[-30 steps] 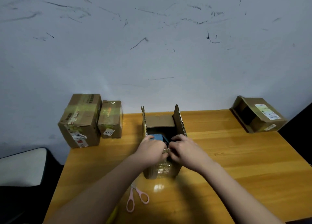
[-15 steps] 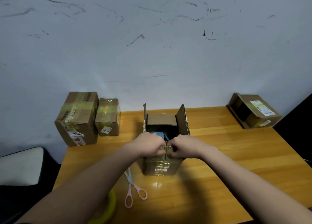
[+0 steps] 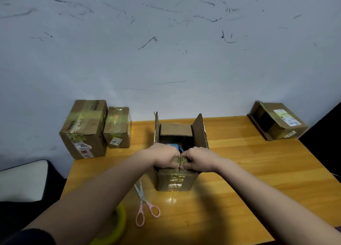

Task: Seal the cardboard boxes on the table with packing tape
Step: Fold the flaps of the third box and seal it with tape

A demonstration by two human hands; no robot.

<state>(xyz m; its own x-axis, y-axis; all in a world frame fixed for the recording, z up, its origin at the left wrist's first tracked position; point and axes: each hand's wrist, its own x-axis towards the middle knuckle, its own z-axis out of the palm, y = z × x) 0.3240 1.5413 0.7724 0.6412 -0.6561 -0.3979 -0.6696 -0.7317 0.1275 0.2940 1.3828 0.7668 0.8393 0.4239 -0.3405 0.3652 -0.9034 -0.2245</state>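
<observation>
Box: open box (image 3: 175, 180) stands in the middle of the desk (image 3: 258, 171), side flaps up.
Left hand (image 3: 164, 157): fingers curled over the near flap, holding it.
Right hand (image 3: 198, 159): same grip, touching the left hand.
Tape: yellow roll (image 3: 120, 224) under the left forearm, near scissors (image 3: 145, 204).

An open cardboard box (image 3: 177, 178) is standing in the middle of the wooden table (image 3: 258, 171), its side flaps pointing up. The left hand (image 3: 166, 157) and right hand (image 3: 198, 159) are gripping its near flap, knuckles almost touching. Pink-handled scissors (image 3: 145, 206) are lying near-left of it, beside a yellow tape roll (image 3: 118, 224). Two taped boxes (image 3: 86, 130) are sitting far left against the scuffed wall (image 3: 166, 51); another box (image 3: 276, 121) is lying on its side far right.
</observation>
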